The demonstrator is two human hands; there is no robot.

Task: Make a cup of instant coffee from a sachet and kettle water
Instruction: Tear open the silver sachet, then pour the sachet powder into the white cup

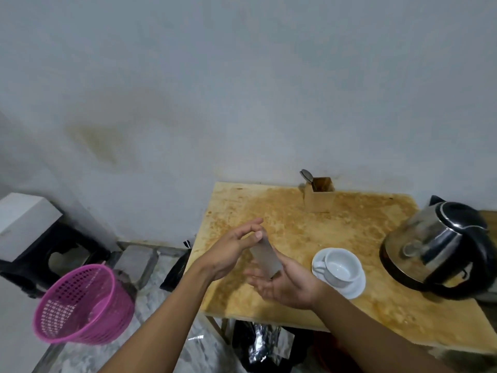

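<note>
A silvery sachet (265,258), blurred by motion, stands between my two hands above the left part of the wooden table (376,313). My left hand (234,249) pinches its upper end with thumb and fingers. My right hand (282,286) lies palm up under its lower end, fingers loosely spread. To the right of my hands, a white cup (340,266) stands empty on a white saucer (355,288). A steel kettle (435,243) with a black lid and base sits at the table's right side.
A small wooden holder (320,197) with a spoon (306,175) stands at the table's back edge by the wall. A pink plastic basket (83,305) sits on the floor at left, beside a black stool (48,254). Dark bags and foil (263,343) lie under the table.
</note>
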